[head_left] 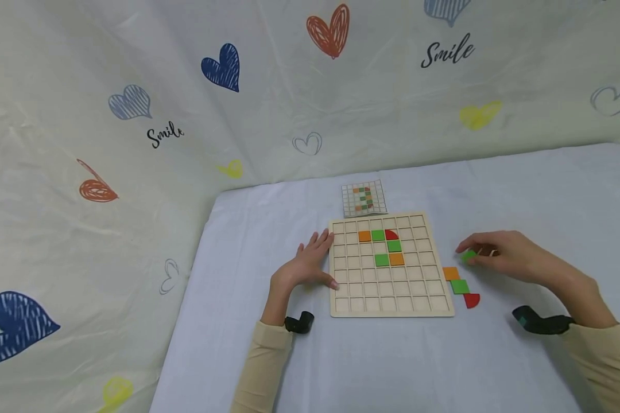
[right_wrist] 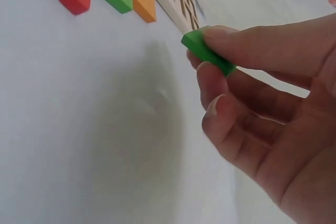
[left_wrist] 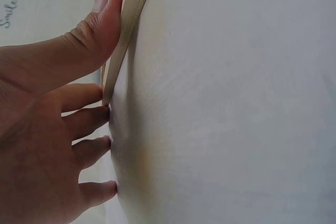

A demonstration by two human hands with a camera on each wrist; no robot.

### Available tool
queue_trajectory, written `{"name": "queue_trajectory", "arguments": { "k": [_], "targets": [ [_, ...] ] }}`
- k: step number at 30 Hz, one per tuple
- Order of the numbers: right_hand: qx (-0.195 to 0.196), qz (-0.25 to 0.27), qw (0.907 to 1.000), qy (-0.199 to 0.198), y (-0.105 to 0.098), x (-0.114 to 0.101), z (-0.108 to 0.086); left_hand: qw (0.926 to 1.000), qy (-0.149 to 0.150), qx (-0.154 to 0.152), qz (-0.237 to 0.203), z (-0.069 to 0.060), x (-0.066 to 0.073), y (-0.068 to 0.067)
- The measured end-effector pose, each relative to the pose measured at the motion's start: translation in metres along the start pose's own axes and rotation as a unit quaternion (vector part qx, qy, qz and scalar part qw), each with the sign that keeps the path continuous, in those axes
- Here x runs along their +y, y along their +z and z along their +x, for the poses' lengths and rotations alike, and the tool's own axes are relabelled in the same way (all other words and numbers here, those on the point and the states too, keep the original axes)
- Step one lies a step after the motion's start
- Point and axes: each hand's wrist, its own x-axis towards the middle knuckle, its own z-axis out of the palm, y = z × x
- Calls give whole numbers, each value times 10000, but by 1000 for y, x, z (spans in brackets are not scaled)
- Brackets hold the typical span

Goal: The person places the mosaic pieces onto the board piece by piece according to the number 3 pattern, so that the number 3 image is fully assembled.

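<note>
The board (head_left: 369, 289) holds six tiles (head_left: 378, 235); three (head_left: 460, 286) remain beside it. Right hand (head_left: 511, 255) pinches green tile (right_wrist: 201, 51); left hand (head_left: 307, 267) has fingers apart.

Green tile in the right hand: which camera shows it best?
The right wrist view: the green tile appears largest there, pinched in the right hand, though partly covered by it. The head view shows it small and partly hidden by that hand; the left wrist view does not show it.

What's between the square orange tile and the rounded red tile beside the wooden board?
A square green tile lies between the orange tile and the red tile; head and right wrist views show it.
</note>
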Motion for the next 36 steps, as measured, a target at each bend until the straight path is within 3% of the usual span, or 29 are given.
{"name": "queue_trajectory", "arguments": {
  "k": [19,29,36],
  "targets": [
    [364,777,9963,-96,11,-23,6,10000,5,9,55,1,3,-3],
    [400,834,9957,-76,19,-28,9,10000,3,12,30,1,2,-3],
    [411,734,9961,-275,25,-32,10,9999,-76,-16,71,2,0,1]
  ]
}}
